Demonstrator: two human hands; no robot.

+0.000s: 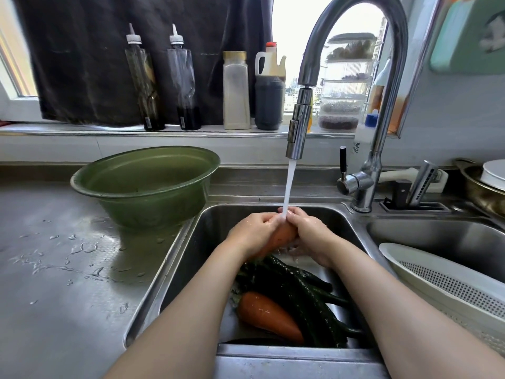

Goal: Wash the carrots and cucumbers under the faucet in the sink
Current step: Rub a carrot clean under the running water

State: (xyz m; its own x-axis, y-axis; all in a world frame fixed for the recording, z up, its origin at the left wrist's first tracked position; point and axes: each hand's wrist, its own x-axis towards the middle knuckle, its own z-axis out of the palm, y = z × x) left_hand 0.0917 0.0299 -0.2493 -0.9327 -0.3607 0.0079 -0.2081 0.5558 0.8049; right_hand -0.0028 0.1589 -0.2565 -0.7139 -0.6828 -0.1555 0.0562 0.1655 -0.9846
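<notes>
— Carrot, the stout orange tapered one (282,236): where is it, and how is it held?
— Between both sets of fingers, over the stainless steel sink basin (341,217). The left hand (254,231) and right hand (308,233) each curl round it. Their fingertips meet at its upper end, where the white water stream (288,187) from the chrome gooseneck faucet (300,119) lands.
— Handling?
— Judged stiff, fairly weighty, wet-slick. Grip round the thick middle. A pinch at the taper would likely squirt it loose.
— Looks?
— Glossy orange skin, faint dark specks. Only the stretch below the fingertips shows.
— The rest?
— Below the wrists, nearer the person: a second fat orange carrot (269,315) lying against long dark-green bumpy cucumbers (297,285) on the sink floor. The cucumbers are probably firm too, and their knobbly skin should give better purchase.
</notes>
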